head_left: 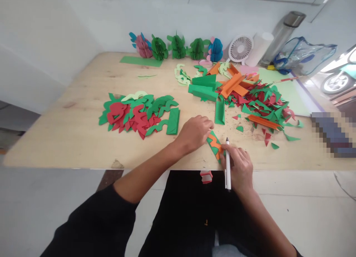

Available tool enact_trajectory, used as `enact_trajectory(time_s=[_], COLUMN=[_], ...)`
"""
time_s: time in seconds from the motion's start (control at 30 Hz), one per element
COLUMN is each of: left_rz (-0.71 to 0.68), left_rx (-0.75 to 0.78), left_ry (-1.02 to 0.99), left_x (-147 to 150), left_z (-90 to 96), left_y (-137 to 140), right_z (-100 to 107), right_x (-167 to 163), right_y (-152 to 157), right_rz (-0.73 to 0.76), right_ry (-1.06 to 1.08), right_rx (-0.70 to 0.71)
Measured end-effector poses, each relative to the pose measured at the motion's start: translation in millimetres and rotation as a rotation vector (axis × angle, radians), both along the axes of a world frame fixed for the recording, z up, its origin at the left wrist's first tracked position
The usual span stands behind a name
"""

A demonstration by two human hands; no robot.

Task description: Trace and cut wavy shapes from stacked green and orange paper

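Observation:
A green paper strip (213, 147) lies near the table's front edge with a wavy orange paper cutout (213, 140) on top. My left hand (194, 133) is closed at the strip's upper end, fingertips pinching there; exactly which layer they grip is hidden. In my right hand (239, 167) is a white pen (228, 164), dark tip pointing up and away from the paper. Fingers of that hand also touch the lower end of the cutout and strip. Left of my hands, a folded green paper piece (173, 121) rests beside a pile of red cutouts (133, 118) and green cutouts (164, 103).
Red and green scraps (267, 101) heap at the right, with folded orange strips (233, 84) and green strips (204, 87). Honeycomb paper figures (177, 46), a small white fan (240, 49), a bottle (283, 36) and a clear pouch (306, 57) line the back. A red paper piece (206, 177) lies on my lap.

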State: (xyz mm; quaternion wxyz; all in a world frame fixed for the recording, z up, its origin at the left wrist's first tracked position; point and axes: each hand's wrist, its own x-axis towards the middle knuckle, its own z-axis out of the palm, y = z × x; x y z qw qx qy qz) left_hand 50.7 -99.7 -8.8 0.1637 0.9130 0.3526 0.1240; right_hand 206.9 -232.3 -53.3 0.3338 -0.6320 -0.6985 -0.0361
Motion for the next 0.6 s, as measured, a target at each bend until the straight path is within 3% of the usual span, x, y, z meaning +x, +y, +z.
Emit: enact_trajectory(time_s=[0.07, 0.27, 0.4, 0.6], left_rz=[0.064, 0.043, 0.122, 0.131], left_rx=[0.044, 0.177, 0.289, 0.278], left_ry=[-0.049, -0.093, -0.132, -0.152], left_x=[-7, -9, -7, -8], left_z=[-4.2, -29.4, -39.7, -41.3], left_y=[-17, -65, -74, -73], right_z=[0, 0, -1, -1], right_x=[0, 0, 1, 3], right_y=[0, 0, -1, -1], right_rz=[-0.003, 0.008, 0.012, 0.029], right_ry=[-0.01, -0.023, -0.01, -0.005], right_rx=[0.003, 0.017, 0.017, 0.006])
